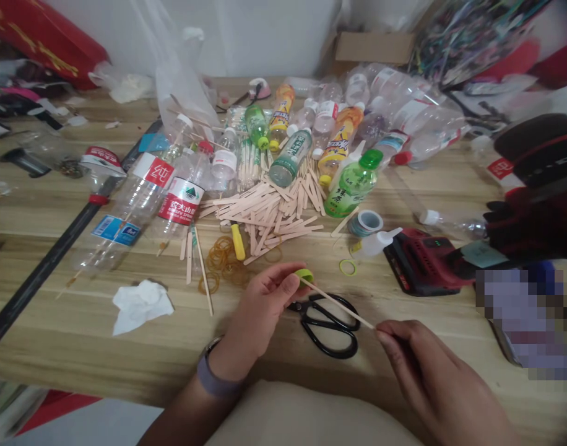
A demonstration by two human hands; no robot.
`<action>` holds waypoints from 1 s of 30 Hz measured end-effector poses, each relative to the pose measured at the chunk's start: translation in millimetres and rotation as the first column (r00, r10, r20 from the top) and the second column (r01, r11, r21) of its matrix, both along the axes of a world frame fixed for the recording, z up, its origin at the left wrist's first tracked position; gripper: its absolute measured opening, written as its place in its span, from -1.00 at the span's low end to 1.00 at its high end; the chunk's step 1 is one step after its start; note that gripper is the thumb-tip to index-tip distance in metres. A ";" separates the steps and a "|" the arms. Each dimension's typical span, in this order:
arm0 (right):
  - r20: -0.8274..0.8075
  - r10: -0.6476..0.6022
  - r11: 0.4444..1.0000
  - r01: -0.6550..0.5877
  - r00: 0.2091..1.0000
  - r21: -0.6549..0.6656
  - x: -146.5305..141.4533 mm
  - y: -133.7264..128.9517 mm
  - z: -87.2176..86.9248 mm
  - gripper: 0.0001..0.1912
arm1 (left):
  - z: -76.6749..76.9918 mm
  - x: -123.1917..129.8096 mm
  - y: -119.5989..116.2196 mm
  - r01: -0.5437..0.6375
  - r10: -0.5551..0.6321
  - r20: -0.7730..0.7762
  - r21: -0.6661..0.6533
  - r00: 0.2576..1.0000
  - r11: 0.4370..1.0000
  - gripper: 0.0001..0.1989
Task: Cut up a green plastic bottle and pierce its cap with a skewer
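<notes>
My left hand [269, 303] pinches a small green bottle cap [304, 277] between thumb and fingers. One end of a thin wooden stick [337, 302] meets the cap; whether it passes through the cap I cannot tell. The stick's other end is pinched by my right hand [432, 365], lower and to the right. Beneath the stick, black-handled scissors [332, 352] lie on the table, their blades partly behind my left hand. A yellow-handled tool [238, 241] and a heap of rubber bands [223, 257] lie just beyond my left hand.
Flat wooden sticks [265, 214] are piled at mid-table, with several plastic bottles [351, 183] behind. A red and black power tool [423, 263], a glue bottle [375, 243] and a tape roll [366, 223] stand right. A crumpled tissue [143, 305] and a dark bar [56, 257] lie left.
</notes>
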State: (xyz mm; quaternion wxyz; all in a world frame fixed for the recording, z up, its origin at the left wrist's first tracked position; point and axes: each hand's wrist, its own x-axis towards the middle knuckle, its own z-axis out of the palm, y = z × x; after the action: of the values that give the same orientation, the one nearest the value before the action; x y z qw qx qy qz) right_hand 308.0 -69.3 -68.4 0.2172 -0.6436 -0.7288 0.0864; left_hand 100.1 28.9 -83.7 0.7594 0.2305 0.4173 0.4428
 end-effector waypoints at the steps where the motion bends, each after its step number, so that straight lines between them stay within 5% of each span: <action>1: 0.003 0.000 1.000 -0.001 1.000 0.009 0.3 -0.3 0.7 -0.74 | -0.3 0.4 0.0 0.002 -0.002 0.010 -0.011 1.000 1.000 -0.59; 12: 0.018 -0.021 1.000 0.021 1.000 0.012 0.9 -1.7 2.4 -0.75 | -2.1 2.2 -2.2 -0.035 0.035 0.008 0.006 0.999 0.999 -0.61; 19: -0.032 0.105 0.993 -0.103 0.994 0.061 5.9 3.3 -5.8 -0.86 | -2.7 5.6 -5.6 -0.043 0.046 -0.028 0.081 0.999 0.996 -0.61; 23: -0.135 0.131 0.991 -0.125 0.982 0.050 1.5 8.1 -11.9 -0.93 | -0.8 10.1 -9.3 0.038 -0.039 0.075 0.009 0.996 0.999 -0.44; 30: -0.308 0.195 0.979 -0.164 0.931 0.125 -19.6 25.0 -3.1 -0.85 | 2.8 10.4 -13.9 0.288 -0.290 -0.007 0.133 0.957 0.948 -0.58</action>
State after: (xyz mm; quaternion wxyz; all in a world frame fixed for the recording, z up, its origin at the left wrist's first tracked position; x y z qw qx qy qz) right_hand 288.4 -44.4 -71.5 0.3541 -0.5405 -0.7432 0.1733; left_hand 110.5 15.0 -80.9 0.8016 0.3363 0.3438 0.3551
